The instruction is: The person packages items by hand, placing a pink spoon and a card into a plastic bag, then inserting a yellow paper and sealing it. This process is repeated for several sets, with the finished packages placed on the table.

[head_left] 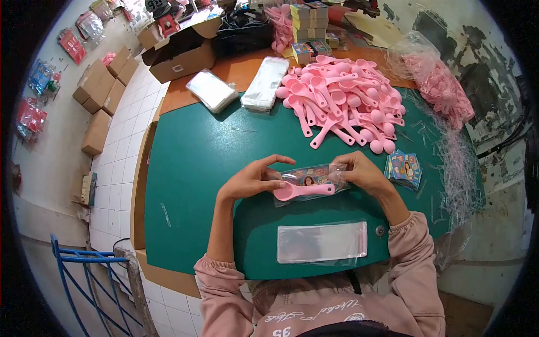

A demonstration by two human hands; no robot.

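Note:
Between my hands is a clear plastic bag (pixel 320 196) holding a pink spoon (pixel 306 191) and a printed card (pixel 310 178). My left hand (pixel 252 178) grips the bag's left end, its thumb at the spoon's bowl and its index finger stretched out above. At the other end, my right hand (pixel 362 173) pinches the bag near the spoon's handle. Closer to my body, a stack of clear bags (pixel 320 242) lies flat. Right of my right hand sits a small pile of printed cards (pixel 404 169). Beyond both hands rises a heap of pink spoons (pixel 342 98).
Two more stacks of clear bags, one left (pixel 212 90) and one right (pixel 265 84), lie at the back of the green table (pixel 191 151). Bundled cards (pixel 310 25) stand behind the spoons. Plastic scraps (pixel 463 174) trail along the right edge. An open cardboard box (pixel 182 59) is back left.

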